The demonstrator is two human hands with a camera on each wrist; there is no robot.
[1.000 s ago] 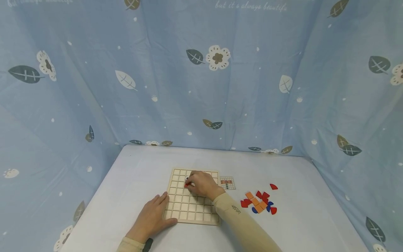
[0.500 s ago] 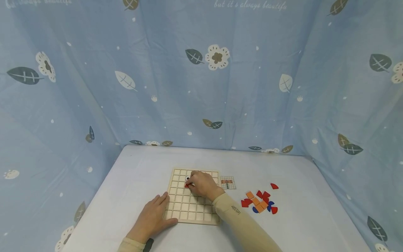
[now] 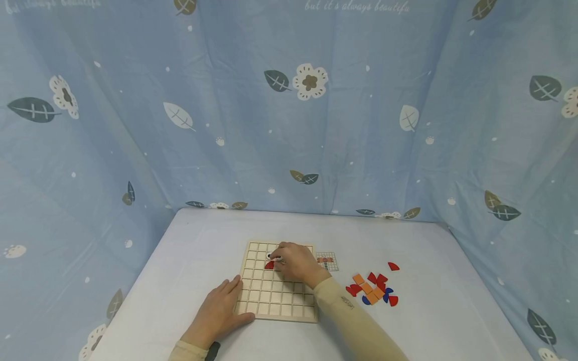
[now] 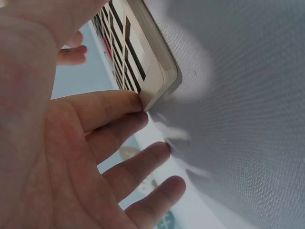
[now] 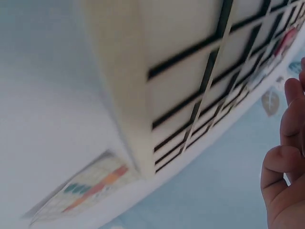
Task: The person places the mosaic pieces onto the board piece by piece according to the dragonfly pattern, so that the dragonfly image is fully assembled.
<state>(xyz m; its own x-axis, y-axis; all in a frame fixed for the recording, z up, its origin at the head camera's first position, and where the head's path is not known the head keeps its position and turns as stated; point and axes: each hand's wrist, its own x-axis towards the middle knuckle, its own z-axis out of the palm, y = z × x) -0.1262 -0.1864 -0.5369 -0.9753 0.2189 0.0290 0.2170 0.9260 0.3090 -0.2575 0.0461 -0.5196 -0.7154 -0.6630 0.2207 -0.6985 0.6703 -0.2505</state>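
A square wooden grid board (image 3: 271, 295) lies on the table. A red quarter-circle piece (image 3: 269, 265) sits in one of its upper cells, just below a white piece with a black dot (image 3: 269, 255). Over the board's upper part is my right hand (image 3: 295, 261), fingertips just right of the red piece; its fingers look relaxed, with nothing seen between them in the right wrist view (image 5: 286, 167). My left hand (image 3: 219, 308) rests at the board's lower left corner, fingers spread and touching its edge, also in the left wrist view (image 4: 100, 157).
A small picture card (image 3: 327, 261) lies against the board's right side. Farther right are scattered orange squares (image 3: 367, 288), red quarter-circles (image 3: 393, 301) and blue pieces (image 3: 366, 300). A patterned blue curtain (image 3: 289, 125) hangs behind the table.
My right hand has let go of the red piece and moved slightly right, uncovering more of it. The left hand has stayed at the board's edge.
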